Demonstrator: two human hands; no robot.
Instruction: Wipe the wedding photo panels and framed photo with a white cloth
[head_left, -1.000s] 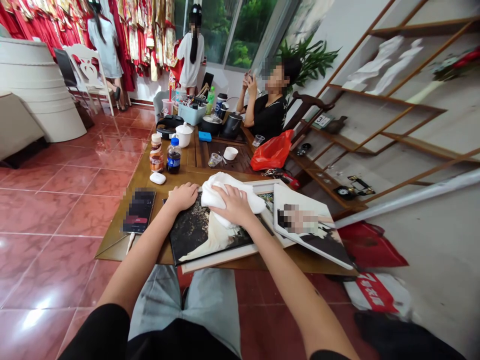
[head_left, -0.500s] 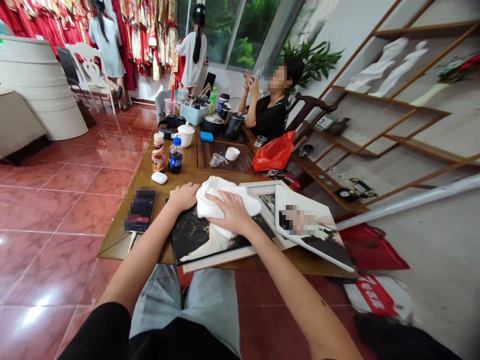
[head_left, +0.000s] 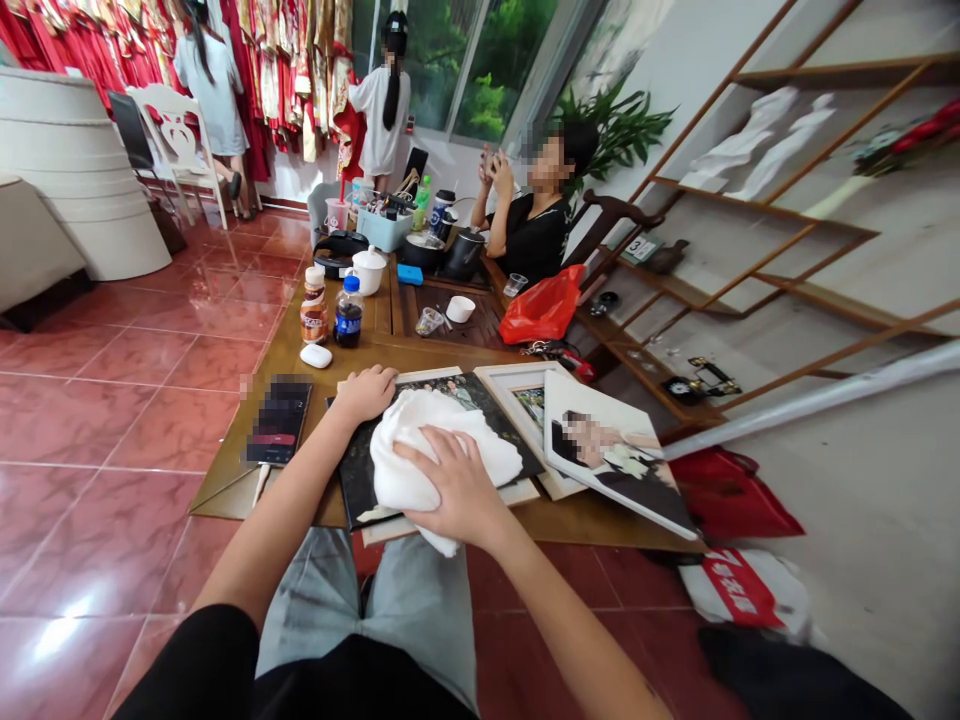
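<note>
Pressing a bunched white cloth [head_left: 427, 450] onto the near part of a dark photo print [head_left: 480, 405], the right hand [head_left: 454, 490] lies fingers spread on top of it, gripping its folds. The left hand [head_left: 365, 392] rests curled on the print's far-left corner, pinning it to the wooden table [head_left: 300, 380], with a phone [head_left: 279, 420] just left

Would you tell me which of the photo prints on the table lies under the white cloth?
The dark print nearest the person, pinned by the left hand; the other prints lie uncovered to its right.
</note>
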